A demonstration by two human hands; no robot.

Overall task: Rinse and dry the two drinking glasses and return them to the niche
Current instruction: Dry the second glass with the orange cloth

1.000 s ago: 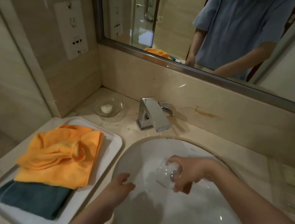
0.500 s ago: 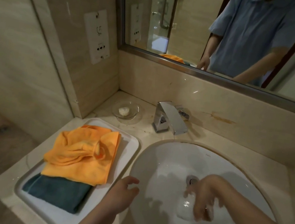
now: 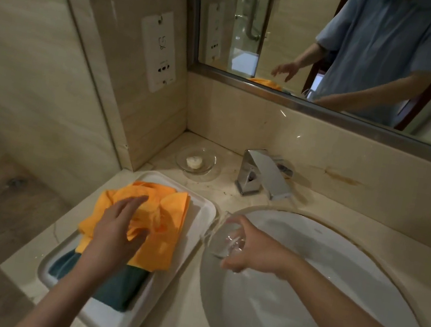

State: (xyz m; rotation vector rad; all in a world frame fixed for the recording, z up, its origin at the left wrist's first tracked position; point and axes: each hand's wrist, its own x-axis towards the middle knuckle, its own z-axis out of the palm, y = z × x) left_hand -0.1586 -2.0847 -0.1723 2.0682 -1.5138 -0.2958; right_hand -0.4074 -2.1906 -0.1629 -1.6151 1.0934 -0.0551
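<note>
**One glass held at the basin's left rim, the other hand on the orange cloth**

Our right hand (image 3: 250, 252) has its fingers (image 3: 238, 221) wrapped around a clear drinking glass (image 3: 224, 239), thumb over the far side and the other fingers curled under the near side. We hold the glass tilted, over the left rim of the white basin (image 3: 361, 273), just right of the tray. It is plain and transparent, blurred in the picture, with pale streaks along its wall; we cannot tell whether they are water or reflections. We see no print or mark on it.

Our left hand (image 3: 117, 229) lies on the orange cloth (image 3: 169, 212) with its fingers spread and loose, the thumb pressing into a fold, gripping nothing firmly. The orange cloth sits bunched on a dark teal towel (image 3: 114, 286), both in a white tray (image 3: 200, 212) on the beige counter.

Farther off, a chrome faucet (image 3: 264, 174) stands behind the basin, and a glass soap dish (image 3: 197, 160) with a small white soap sits to its left. The wall socket plate (image 3: 159, 51) carries small symbols and writing too small to read. The mirror (image 3: 343, 42) reflects a blue shirt.
</note>
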